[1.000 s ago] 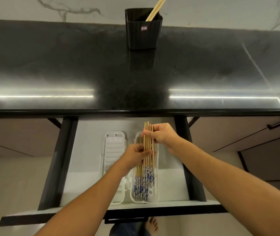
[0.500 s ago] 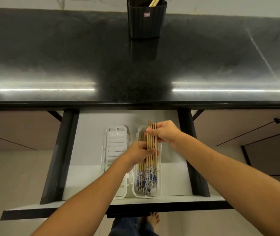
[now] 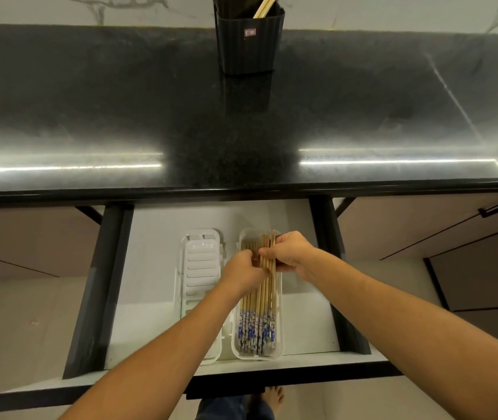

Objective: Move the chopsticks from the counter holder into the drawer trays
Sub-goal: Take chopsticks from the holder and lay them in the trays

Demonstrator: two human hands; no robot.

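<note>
**Bamboo chopsticks laid in the right drawer tray**

Bamboo chopsticks point(image 3: 265, 294) with blue-and-white patterned ends lie lengthwise in the right white tray point(image 3: 278, 344), their patterned ends toward the drawer's front edge. Both hands meet over the far half of this tray. The right hand point(image 3: 291, 253) has its fingers closed around several of the sticks near their plain ends; the left hand point(image 3: 243, 275) presses its curled fingers against the bundle from the left side, though how firmly it grips cannot be told. Just beside it, the left white tray point(image 3: 200, 271) shows only its ribbed insert. Both trays sit side by side on the white floor of the open drawer point(image 3: 150, 283), nearer its front edge. On the black stone worktop point(image 3: 120, 116), at the middle of its back edge, stands a black ribbed holder point(image 3: 247, 47) with a few plain chopsticks point(image 3: 264, 7) leaning out of its right corner.
</note>
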